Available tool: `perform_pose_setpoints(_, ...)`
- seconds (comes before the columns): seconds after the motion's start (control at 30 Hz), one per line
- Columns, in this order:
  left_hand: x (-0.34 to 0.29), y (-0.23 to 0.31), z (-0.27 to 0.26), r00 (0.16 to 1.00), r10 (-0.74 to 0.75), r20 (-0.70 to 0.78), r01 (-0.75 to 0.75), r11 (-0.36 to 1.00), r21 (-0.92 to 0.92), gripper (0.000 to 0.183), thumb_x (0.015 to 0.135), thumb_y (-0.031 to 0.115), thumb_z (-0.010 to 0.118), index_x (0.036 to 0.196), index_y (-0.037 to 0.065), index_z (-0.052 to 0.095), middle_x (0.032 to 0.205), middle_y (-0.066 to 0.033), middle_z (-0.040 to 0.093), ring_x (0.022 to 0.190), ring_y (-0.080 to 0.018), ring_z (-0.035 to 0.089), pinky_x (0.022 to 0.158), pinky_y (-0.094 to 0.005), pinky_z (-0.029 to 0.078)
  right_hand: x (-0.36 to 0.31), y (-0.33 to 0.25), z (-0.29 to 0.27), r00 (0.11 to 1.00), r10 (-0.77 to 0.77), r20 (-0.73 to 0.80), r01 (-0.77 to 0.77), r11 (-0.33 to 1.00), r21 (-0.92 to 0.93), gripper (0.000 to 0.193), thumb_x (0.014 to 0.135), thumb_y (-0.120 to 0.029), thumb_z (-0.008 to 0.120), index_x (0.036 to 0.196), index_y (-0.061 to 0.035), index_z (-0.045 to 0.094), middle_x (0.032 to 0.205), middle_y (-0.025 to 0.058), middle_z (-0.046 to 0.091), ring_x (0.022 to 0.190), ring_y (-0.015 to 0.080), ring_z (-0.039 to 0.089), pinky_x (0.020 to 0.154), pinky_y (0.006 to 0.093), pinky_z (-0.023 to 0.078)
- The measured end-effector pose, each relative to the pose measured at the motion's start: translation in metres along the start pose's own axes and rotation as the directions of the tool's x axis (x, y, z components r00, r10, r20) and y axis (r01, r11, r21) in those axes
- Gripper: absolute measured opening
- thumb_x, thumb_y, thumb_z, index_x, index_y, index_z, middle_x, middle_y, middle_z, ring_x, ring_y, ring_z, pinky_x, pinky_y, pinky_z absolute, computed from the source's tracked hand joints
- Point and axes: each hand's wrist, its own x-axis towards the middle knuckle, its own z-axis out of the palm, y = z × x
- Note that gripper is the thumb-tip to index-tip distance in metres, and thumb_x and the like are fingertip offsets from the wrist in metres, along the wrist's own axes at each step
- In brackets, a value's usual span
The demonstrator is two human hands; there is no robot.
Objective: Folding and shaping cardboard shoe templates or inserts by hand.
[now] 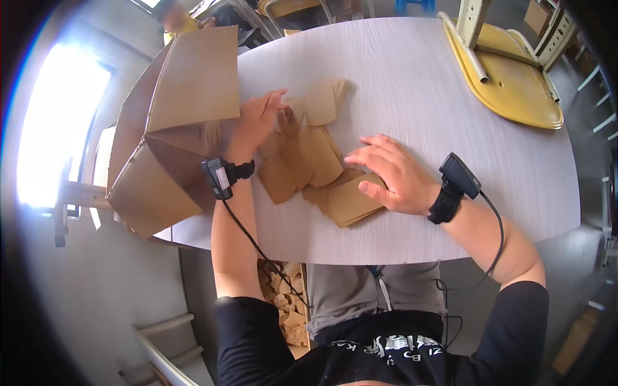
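Small brown kraft-paper pieces lie in an overlapping heap [320,157] on the pale table in front of me. My left hand [259,121] reaches over the heap's far left side, beside the cardboard box, its fingers apart and holding nothing that I can make out; its fingertips are close to the loose pieces. On the heap's near right side is a flatter stack of brown pieces [353,201]. My right hand [396,175] hovers at or rests on that stack's edge, fingers spread and thumb over it; whether it touches is unclear. Each wrist wears a black strapped device with a cable.
An open cardboard box [193,77] stands on the table's left, flaps spread. A yellow chair [508,83] lies upside down on the far right of the table [502,174]. Below the edge, by my legs, a box [305,283] holds many brown scraps. Another person sits at the far left.
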Motion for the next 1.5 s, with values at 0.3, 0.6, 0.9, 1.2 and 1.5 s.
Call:
perform_pose_setpoints(0.3, -0.105, 0.04, 0.03, 0.887, 0.371, -0.274, -0.32, 0.923, 0.213, 0.056, 0.088, 0.038, 0.075, 0.134, 0.008, 0.063, 0.142, -0.0137, 0.058, 0.133, -0.0367, 0.05, 0.114, -0.0455, 0.039, -0.006, -0.006, -0.006, 0.996, -0.086, 0.02, 0.086, 0.996, -0.018, 0.07, 0.085, -0.052, 0.075, 0.138, -0.0101, 0.055, 0.135, 0.0118, 0.062, 0.139, 0.0392, 0.044, 0.12, 0.053, 0.029)
perform_pose_setpoints(0.6, -0.158, 0.092, 0.111, 0.805, 0.573, -0.156, -0.482, 0.784, 0.39, 0.045, 0.07, 0.028, 0.086, 0.106, 0.01, 0.068, 0.121, -0.0066, 0.068, 0.123, -0.0316, 0.057, 0.109, -0.049, 0.043, -0.004, -0.004, -0.009, 0.979, -0.162, 0.126, 0.162, 0.987, 0.013, 0.079, 0.07, -0.023, 0.084, 0.143, -0.013, 0.054, 0.138, 0.008, 0.061, 0.135, 0.0347, 0.049, 0.119, 0.0505, 0.03)
perform_pose_setpoints(0.9, -0.158, 0.111, 0.114, 0.837, 0.492, -0.241, -0.403, 0.851, 0.337, 0.024, 0.078, 0.016, 0.08, 0.098, 0.008, 0.069, 0.105, -0.0077, 0.071, 0.107, -0.0304, 0.063, 0.097, -0.043, 0.048, -0.004, 0.007, -0.015, 0.976, -0.208, 0.069, 0.199, 0.973, 0.12, 0.045, 0.077, -0.01, 0.077, 0.122, -0.0105, 0.071, 0.114, 0.0072, 0.072, 0.114, 0.0265, 0.062, 0.11, 0.0424, 0.04)
perform_pose_setpoints(1.2, -0.125, 0.109, 0.104, 0.786, 0.312, -0.533, -0.309, 0.946, 0.097, 0.016, 0.092, 0.014, 0.075, 0.093, -0.001, 0.07, 0.079, -0.0117, 0.07, 0.068, -0.0162, 0.062, 0.066, -0.03, 0.05, -0.007, 0.021, -0.024, 0.984, 0.16, -0.078, -0.095, 0.843, 0.529, 0.031, 0.101, -0.031, 0.068, 0.104, -0.0008, 0.072, 0.099, 0.0047, 0.075, 0.099, 0.0095, 0.064, 0.093, 0.0316, 0.051)
perform_pose_setpoints(1.5, -0.144, 0.089, 0.103, 0.724, 0.575, -0.381, -0.525, 0.817, 0.238, 0.016, 0.08, -0.005, 0.074, 0.095, 0.001, 0.074, 0.096, -0.01, 0.076, 0.084, -0.0231, 0.073, 0.075, -0.0312, 0.058, -0.012, 0.016, -0.015, 0.988, -0.13, 0.085, 0.072, 0.87, 0.488, 0.026, 0.1, -0.025, 0.066, 0.117, -0.0069, 0.075, 0.122, 0.0118, 0.071, 0.116, 0.0226, 0.064, 0.101, 0.0368, 0.05)
